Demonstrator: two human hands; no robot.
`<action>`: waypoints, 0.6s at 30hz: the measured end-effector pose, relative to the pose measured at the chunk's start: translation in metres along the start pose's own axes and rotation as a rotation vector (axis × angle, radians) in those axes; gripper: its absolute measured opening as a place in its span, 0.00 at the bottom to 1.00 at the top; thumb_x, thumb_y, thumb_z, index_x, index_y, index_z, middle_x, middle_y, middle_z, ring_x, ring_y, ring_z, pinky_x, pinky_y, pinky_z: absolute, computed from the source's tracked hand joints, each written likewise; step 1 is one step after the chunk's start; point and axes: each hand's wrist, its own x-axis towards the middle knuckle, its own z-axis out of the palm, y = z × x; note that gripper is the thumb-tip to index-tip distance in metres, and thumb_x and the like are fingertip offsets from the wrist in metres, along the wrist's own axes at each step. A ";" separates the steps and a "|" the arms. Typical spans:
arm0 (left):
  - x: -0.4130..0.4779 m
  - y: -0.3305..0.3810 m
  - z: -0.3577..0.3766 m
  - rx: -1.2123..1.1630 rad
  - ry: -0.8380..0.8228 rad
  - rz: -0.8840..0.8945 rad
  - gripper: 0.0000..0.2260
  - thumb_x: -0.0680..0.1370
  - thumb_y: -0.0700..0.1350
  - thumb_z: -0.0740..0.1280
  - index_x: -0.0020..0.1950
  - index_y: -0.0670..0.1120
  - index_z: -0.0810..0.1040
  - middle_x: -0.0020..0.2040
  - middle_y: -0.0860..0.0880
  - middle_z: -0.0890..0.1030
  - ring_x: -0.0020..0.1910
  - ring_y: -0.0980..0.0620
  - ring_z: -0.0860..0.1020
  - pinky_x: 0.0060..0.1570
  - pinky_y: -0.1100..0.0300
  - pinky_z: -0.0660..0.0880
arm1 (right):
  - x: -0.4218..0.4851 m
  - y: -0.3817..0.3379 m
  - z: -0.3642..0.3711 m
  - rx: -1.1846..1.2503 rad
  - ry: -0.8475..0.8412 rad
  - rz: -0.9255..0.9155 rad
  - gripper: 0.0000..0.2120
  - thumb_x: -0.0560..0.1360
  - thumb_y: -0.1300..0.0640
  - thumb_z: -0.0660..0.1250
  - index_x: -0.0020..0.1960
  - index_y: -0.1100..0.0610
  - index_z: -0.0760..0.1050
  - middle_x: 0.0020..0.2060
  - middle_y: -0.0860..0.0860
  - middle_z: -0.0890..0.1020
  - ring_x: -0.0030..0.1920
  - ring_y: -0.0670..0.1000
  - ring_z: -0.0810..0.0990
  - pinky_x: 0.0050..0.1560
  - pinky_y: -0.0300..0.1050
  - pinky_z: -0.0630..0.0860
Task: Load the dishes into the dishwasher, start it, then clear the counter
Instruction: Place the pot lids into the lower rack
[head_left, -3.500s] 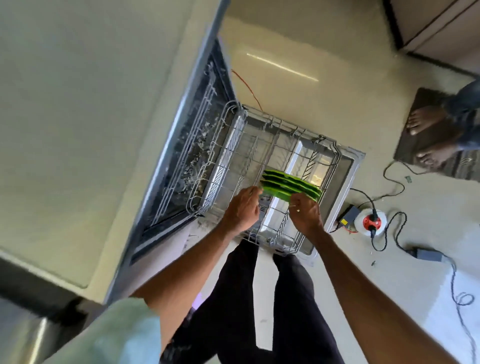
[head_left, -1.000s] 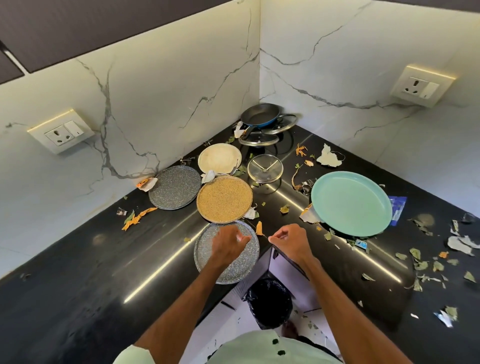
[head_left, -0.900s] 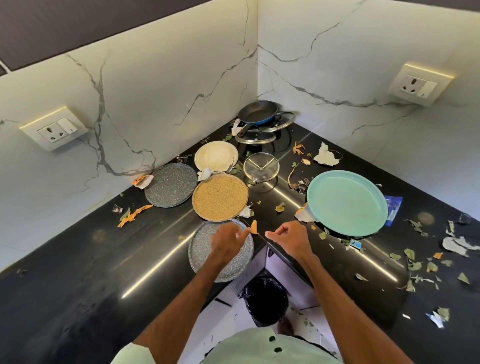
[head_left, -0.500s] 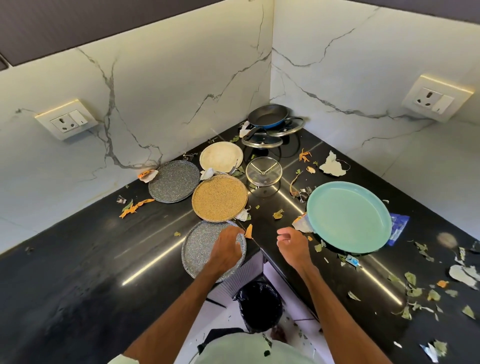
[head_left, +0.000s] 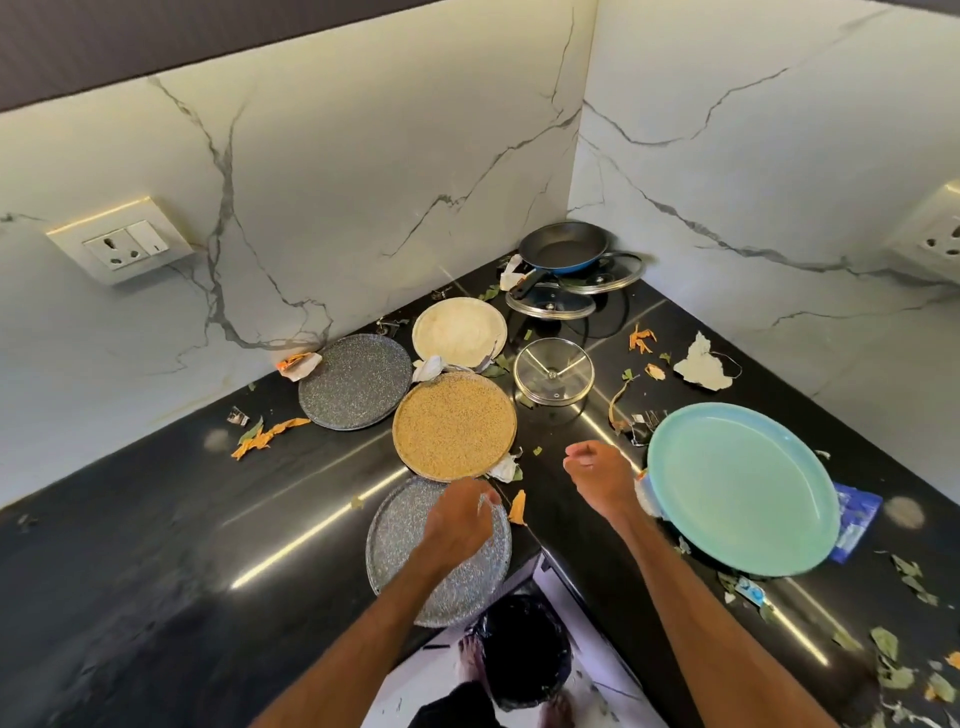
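Head view: left hand (head_left: 457, 519) curls its fingers over the far rim of a speckled grey round plate (head_left: 390, 530) overhanging the black stone counter (head_left: 156, 545) edge — a slipped grip could drop it. Right hand (head_left: 597, 473) hovers, fingers curled, empty.

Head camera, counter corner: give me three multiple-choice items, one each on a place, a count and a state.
1. Where is the blue frying pan? A) back corner where the walls meet B) front counter edge C) on the floor
2. How many glass lids lie on the counter? A) one B) three C) five
3. The left hand is: A) raised in the air B) on the nearest grey plate C) gripping the pan handle
Answers: A, the pan sits in the wall corner; B, two lids lie by the pan and one beside the tan plate; B, its fingers curl at that plate's rim.
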 end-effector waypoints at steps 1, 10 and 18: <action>0.007 -0.002 -0.002 0.002 -0.004 0.012 0.07 0.79 0.41 0.64 0.52 0.50 0.80 0.56 0.50 0.80 0.59 0.52 0.75 0.56 0.58 0.70 | 0.010 -0.005 0.002 0.020 0.016 0.027 0.07 0.74 0.57 0.69 0.49 0.60 0.82 0.42 0.55 0.85 0.41 0.48 0.82 0.48 0.51 0.83; 0.070 -0.012 -0.044 0.077 0.022 0.131 0.07 0.77 0.43 0.65 0.50 0.51 0.81 0.53 0.54 0.82 0.54 0.56 0.75 0.57 0.54 0.72 | 0.091 -0.044 0.021 0.478 0.095 0.389 0.22 0.76 0.45 0.72 0.54 0.64 0.77 0.41 0.57 0.81 0.38 0.51 0.81 0.44 0.51 0.84; 0.101 -0.010 -0.064 0.006 -0.062 0.097 0.08 0.76 0.41 0.65 0.48 0.49 0.83 0.49 0.55 0.83 0.46 0.58 0.78 0.47 0.61 0.72 | 0.133 -0.041 0.040 0.545 0.174 0.502 0.15 0.79 0.60 0.67 0.62 0.68 0.75 0.45 0.61 0.84 0.32 0.49 0.81 0.30 0.44 0.79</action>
